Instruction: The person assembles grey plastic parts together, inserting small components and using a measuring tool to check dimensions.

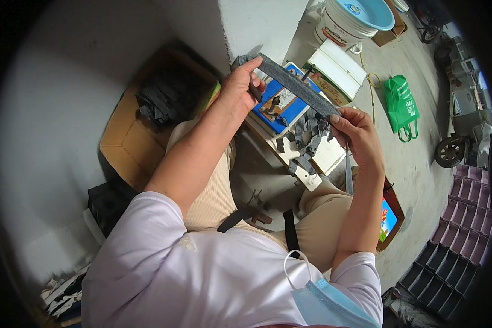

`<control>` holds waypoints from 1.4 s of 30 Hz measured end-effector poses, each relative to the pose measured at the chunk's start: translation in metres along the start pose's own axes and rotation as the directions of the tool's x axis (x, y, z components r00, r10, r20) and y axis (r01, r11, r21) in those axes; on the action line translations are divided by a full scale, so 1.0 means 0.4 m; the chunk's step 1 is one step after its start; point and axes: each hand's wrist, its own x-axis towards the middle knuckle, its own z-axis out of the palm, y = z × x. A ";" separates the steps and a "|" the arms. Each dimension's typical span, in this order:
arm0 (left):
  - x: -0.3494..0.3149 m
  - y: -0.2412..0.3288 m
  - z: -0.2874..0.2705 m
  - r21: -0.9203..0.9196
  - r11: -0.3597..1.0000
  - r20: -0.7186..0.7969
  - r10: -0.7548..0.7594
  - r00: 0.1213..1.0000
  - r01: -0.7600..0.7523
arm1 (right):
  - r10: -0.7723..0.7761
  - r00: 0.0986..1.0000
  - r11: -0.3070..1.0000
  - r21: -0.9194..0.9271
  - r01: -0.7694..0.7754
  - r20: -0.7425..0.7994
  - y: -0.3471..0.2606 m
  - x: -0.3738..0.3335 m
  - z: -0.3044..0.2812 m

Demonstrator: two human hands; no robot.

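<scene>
Both arms (202, 143) extend forward, fingers (251, 64) pinched.

Soft, moderate light falls mostly on the right, leaving the floor (413, 175) and pillar (265, 27) pale while the left wall (54, 142) sinks into grey dimness. Deep shadow fills the box (124, 136) at left. The white carton (341, 63) looks nearly washed out on top. The strap (298, 85) is fairly crisp; far-right clutter (464, 104) is softer. Black vignetting rings everything, and the racks (467, 210) bend near the right rim.
</scene>
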 end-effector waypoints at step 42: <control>-0.200 0.144 -0.045 0.165 0.924 -0.055 0.357 0.932 -0.344 | 0.125 0.990 0.991 0.050 -0.122 -0.064 0.070 -0.005 -0.030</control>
